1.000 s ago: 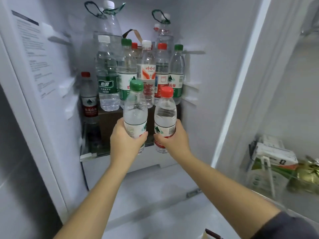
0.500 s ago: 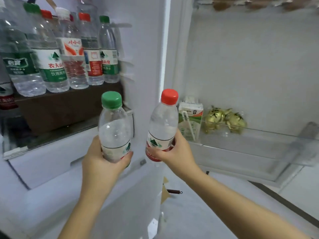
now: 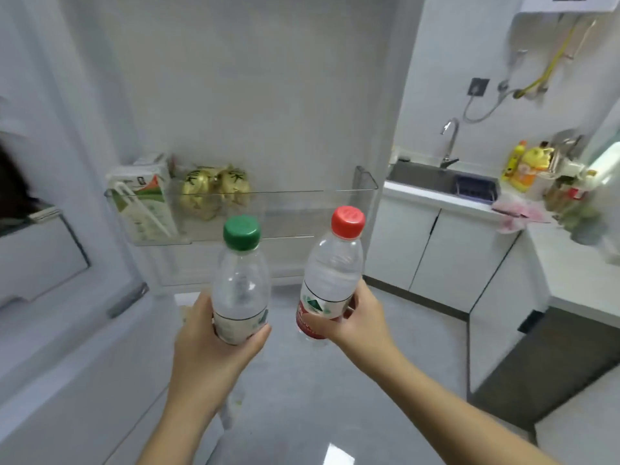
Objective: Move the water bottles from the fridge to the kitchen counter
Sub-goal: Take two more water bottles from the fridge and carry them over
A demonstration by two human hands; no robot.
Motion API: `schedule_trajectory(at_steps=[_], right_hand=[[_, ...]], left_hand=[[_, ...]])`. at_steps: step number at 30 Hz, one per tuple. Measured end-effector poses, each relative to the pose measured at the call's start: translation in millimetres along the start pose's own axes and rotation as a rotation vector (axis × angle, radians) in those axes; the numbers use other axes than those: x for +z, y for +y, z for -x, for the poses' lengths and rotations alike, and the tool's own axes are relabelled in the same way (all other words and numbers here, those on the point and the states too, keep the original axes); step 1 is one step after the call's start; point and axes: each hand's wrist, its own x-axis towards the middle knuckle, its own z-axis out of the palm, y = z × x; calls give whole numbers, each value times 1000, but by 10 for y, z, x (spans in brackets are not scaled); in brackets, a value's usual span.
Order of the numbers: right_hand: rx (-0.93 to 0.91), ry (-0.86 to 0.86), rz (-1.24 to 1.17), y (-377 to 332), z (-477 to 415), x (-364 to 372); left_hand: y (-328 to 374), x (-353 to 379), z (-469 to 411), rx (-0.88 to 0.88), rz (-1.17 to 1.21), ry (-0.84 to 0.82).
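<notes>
A carton (image 3: pixel 142 199) with a straw is kept upright at the left end of a clear bin (image 3: pixel 335 191), and two gold-wrapped items (image 3: pixel 214 189) are placed just beside it. Further right, a tap (image 3: pixel 449 139) is mounted behind a steel sink (image 3: pixel 422 174), and a blue basket (image 3: pixel 474 187) is seen at its right end. Yellow bottles (image 3: pixel 526 166) are grouped right of the sink, and a pink cloth (image 3: pixel 516 213) is laid near them, above white cabinets (image 3: pixel 446 253). A socket (image 3: pixel 478 87) and a yellow hose (image 3: pixel 553 65) are fixed on the wall.

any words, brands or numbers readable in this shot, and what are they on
No text can be read for certain.
red-capped bottle: label shows a green mountain logo, but the print is blurred.
green-capped bottle: label is too blurred to read.
carton: print is too small to read.
gold-wrapped items: dark characters, too blurred to read.
</notes>
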Motion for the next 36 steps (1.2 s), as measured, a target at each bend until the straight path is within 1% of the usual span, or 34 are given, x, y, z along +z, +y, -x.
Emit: schedule_trajectory(at_steps=[6,9,13,18,23,32,36], right_hand=[[58,160,44,273,296,-1234],[83,217,70,383,424,-1757],[117,309,105,516,544,-2318],[110,445,104,697,550,-2815],[140,559,113,980,319,-3347],[229,719,153,1395,-581,-4418],[250,823,167,1591,-772,-4839]], left_hand=[[315,1199,300,91,13,-127],[504,1696,437,98,45,-204],[701,2261,535,114,79,-289],[859,2861,492,116,115,-408],[978,3594,252,131,171,-505],[1269,5098,-474,152,241,-680],[1448,5695,-662,177,252,-748]])
